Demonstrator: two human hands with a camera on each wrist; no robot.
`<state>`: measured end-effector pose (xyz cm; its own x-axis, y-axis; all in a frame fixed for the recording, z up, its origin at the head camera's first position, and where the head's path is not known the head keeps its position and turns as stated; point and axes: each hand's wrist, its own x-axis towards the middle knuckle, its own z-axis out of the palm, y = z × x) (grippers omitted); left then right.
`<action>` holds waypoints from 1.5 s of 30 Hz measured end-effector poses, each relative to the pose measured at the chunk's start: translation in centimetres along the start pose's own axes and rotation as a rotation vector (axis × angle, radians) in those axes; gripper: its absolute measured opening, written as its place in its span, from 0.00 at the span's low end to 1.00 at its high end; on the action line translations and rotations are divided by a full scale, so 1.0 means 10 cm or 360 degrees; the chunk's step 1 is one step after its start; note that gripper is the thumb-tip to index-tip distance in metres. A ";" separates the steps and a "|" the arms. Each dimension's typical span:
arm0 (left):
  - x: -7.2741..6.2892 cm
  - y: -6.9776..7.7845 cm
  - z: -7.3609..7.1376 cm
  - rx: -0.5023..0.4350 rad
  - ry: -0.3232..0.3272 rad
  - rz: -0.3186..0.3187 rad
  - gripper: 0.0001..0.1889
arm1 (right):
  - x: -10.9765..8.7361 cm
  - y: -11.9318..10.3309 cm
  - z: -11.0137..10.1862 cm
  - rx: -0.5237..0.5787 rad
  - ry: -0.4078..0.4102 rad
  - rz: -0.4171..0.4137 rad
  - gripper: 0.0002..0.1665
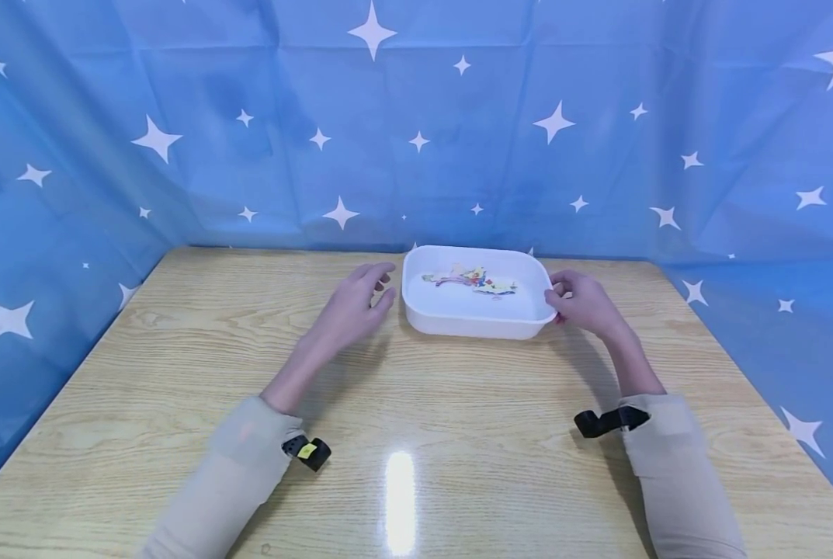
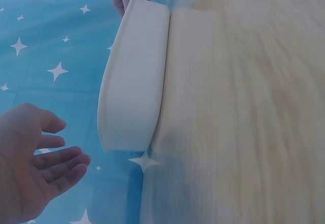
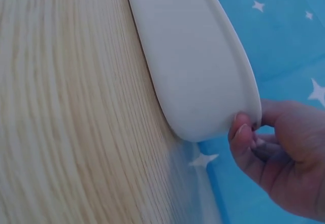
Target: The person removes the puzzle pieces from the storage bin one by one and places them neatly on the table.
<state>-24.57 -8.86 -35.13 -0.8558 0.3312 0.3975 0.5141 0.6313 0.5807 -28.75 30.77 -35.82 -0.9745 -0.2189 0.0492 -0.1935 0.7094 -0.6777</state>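
Observation:
A white rectangular plastic tub (image 1: 472,326) with rounded corners stands near the back edge of the table. Printed colourful figures (image 1: 468,278) show on its inside bottom. My right hand (image 1: 584,303) pinches the tub's rim at its right end; in the right wrist view the fingers (image 3: 242,135) curl against the outer wall below the lip. To the left of the tub my left hand (image 1: 353,307) hovers with relaxed, parted fingers and holds nothing. The left wrist view shows this hand (image 2: 40,163) apart from the tub's wall (image 2: 134,76).
The wooden table (image 1: 458,411) spreads out in front of the tub. Behind it hangs a blue curtain (image 1: 402,178) with white stars, also along both sides. Small black cameras (image 1: 307,450) sit on the wrists.

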 end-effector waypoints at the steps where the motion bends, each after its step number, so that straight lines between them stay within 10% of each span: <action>1: 0.02 0.01 0.01 -0.0009 -0.0001 0.0009 0.22 | 0.00 -0.02 0.01 0.0002 -0.0012 0.0005 0.24; 16: 0.29 0.15 0.21 -0.0059 -0.0101 0.0046 0.20 | -0.01 -0.19 0.11 0.0058 -0.0077 0.0007 0.24; 45: 0.82 0.14 0.61 0.0010 -0.0476 -0.0412 0.21 | 0.02 -0.20 0.14 0.0101 -0.0140 0.0023 0.25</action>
<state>-31.21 -0.98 -35.43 -0.9368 0.3497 0.0134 0.2796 0.7248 0.6296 -28.37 28.41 -35.45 -0.9630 -0.2685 -0.0237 -0.1690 0.6699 -0.7230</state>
